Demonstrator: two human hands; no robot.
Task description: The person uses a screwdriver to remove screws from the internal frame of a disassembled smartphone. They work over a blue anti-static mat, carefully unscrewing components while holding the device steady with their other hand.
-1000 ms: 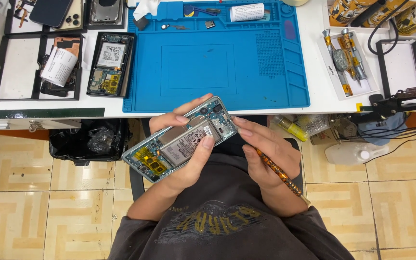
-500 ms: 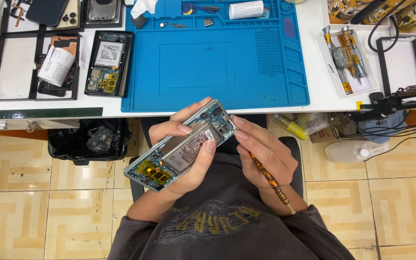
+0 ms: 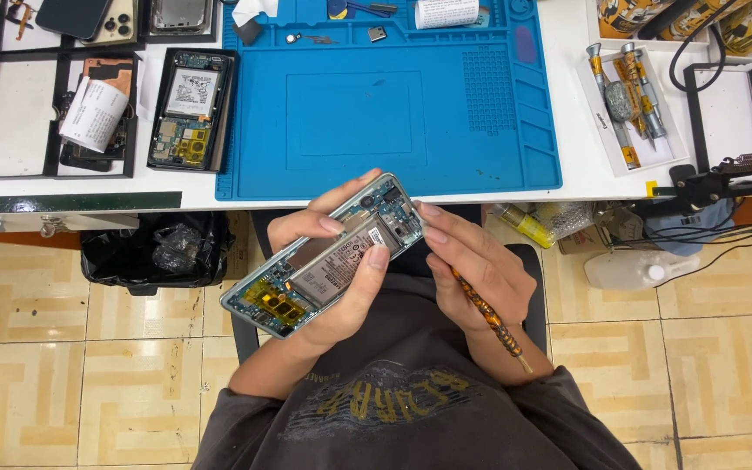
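An opened smartphone [image 3: 328,257] with its back cover off shows a grey battery and yellow flex at its lower end. My left hand [image 3: 341,278] grips it from underneath, thumb on the battery, holding it tilted above my lap. My right hand [image 3: 472,265] touches the phone's upper right corner with its fingertips and holds an orange-patterned screwdriver [image 3: 489,318], whose handle points down along my wrist.
A blue repair mat [image 3: 393,104] lies on the white table. Black trays at the left hold another opened phone [image 3: 189,109] and parts. A tray of screwdrivers [image 3: 628,96] sits at the right. A black bin bag [image 3: 154,248] is under the table.
The view has shifted slightly. My right fingers have moved up against the phone's top corner; the phone stays in my left hand at about the same tilt.
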